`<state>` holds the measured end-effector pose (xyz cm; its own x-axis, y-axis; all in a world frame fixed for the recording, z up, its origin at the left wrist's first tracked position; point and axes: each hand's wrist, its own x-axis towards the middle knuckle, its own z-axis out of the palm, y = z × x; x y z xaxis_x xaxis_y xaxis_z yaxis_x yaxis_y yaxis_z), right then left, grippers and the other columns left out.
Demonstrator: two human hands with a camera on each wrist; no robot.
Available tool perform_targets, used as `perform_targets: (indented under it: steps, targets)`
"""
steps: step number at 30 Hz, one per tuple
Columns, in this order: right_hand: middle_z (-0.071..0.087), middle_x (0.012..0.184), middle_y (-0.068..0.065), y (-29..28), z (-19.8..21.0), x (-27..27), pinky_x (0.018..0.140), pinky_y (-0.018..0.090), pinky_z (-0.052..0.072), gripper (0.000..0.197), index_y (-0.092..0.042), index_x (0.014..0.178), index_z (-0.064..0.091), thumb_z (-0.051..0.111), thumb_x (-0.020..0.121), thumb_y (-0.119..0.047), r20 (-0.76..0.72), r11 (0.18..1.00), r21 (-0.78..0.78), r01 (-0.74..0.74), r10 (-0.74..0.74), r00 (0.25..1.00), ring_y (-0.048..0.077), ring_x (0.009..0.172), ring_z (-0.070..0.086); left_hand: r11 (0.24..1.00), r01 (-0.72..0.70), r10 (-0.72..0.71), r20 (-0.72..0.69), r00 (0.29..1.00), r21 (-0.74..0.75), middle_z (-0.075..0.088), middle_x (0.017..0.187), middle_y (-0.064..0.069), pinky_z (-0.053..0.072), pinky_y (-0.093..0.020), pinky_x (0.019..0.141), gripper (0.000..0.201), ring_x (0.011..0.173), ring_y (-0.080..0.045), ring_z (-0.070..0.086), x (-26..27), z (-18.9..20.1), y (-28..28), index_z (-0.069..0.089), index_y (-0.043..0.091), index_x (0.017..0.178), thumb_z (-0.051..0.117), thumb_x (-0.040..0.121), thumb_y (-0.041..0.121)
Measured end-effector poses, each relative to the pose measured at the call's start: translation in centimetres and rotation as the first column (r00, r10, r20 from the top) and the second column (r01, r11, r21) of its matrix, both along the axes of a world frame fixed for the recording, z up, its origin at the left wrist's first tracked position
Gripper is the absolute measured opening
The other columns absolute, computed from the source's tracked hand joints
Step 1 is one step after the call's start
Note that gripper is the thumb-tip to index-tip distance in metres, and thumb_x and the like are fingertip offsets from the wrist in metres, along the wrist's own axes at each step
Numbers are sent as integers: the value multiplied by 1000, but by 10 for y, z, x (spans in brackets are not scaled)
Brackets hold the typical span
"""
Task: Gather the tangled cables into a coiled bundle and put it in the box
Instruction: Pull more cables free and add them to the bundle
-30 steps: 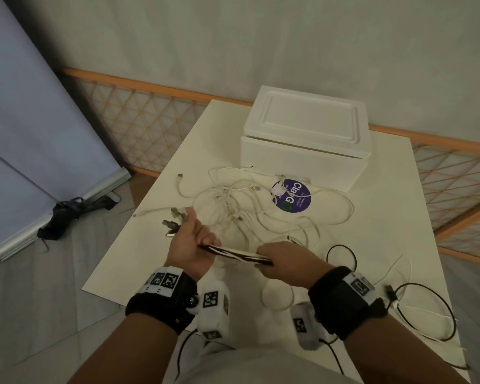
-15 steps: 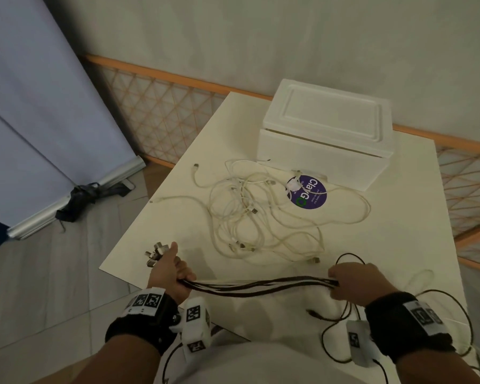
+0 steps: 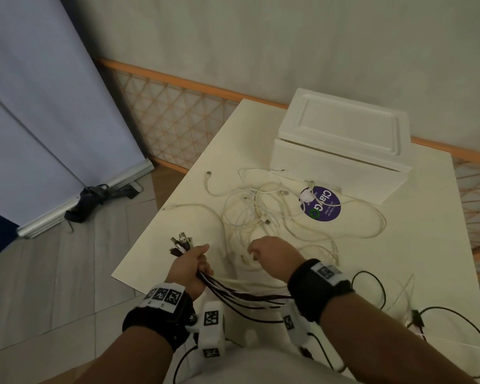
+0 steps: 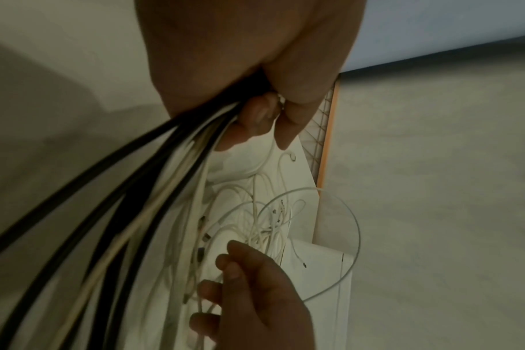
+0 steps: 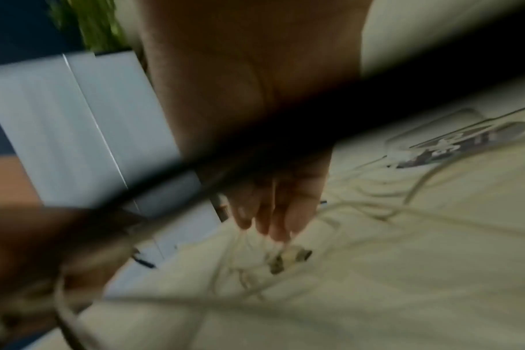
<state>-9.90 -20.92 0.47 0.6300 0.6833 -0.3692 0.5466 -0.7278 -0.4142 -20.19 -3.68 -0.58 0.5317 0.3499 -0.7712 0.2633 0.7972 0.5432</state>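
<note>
White table (image 3: 432, 245) (closed box (image 3: 341, 145) behind tangled white cables (image 3: 263, 214))

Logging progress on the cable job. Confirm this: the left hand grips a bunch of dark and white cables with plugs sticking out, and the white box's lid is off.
Wrong about the lid. The head view shows the lid closed on the white box. The left hand does grip the cable bunch.

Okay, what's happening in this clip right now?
A person is sorting cables on a white table. Their left hand grips a bundle of dark and white cables near the plug ends. Their right hand reaches into the loose tangle of white cables; its grip is unclear. The white foam box has its lid on.
</note>
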Motion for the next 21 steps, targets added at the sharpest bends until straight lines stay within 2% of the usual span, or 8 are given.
perform_targets:
  steps: [4,6,10,14,17,19,21]
  targets:
    - [50,124,10,13,-16,28,92,32,42,38,-10,125,51,41,90,-1,108,973,17,232,-232,967,28,110,55,997,72,-72,31,997,-7,26,44,6,32,-24,41,37,35,-8,27,9,9,9,37,19,64,57,92,6]
    - [48,125,10,16,-19,45,89,34,44,38,-9,127,50,39,91,-1,163,962,-6,274,-269,949,29,107,56,992,125,-125,53,991,-7,25,45,5,32,-24,43,37,36,-8,28,12,14,11,36,19,64,57,91,6]
    - [51,126,10,17,-31,65,90,36,43,35,-14,130,47,37,96,-13,156,963,-121,241,-221,963,30,112,53,977,211,-207,113,972,-20,28,48,4,32,-28,52,41,40,-10,30,22,19,16,35,19,60,57,91,7]
    - [58,117,8,16,-29,67,83,35,45,27,-14,118,53,36,97,-19,207,958,-119,262,-234,950,28,107,55,954,299,-296,170,940,4,33,50,3,32,-27,51,37,42,-10,31,37,25,20,41,19,60,59,91,10]
    - [59,112,9,10,-21,68,85,39,46,26,-12,113,56,36,97,-17,241,960,-53,275,-255,936,29,104,57,937,346,-348,226,910,48,40,55,1,33,-24,46,33,41,-8,31,50,32,19,49,16,59,60,90,10]
    - [60,103,12,4,-8,66,81,42,47,23,-8,107,59,41,95,-15,281,972,39,233,-234,931,31,96,59,927,367,-374,274,886,80,48,61,-1,33,-22,44,24,40,-7,31,61,40,15,53,12,65,62,87,10]
    - [61,91,13,-2,14,62,75,41,47,21,-4,94,63,45,92,-16,314,982,94,162,-184,931,31,84,60,915,386,-401,334,853,112,59,70,-6,34,-20,42,15,38,-6,32,72,48,8,54,9,71,62,83,10]
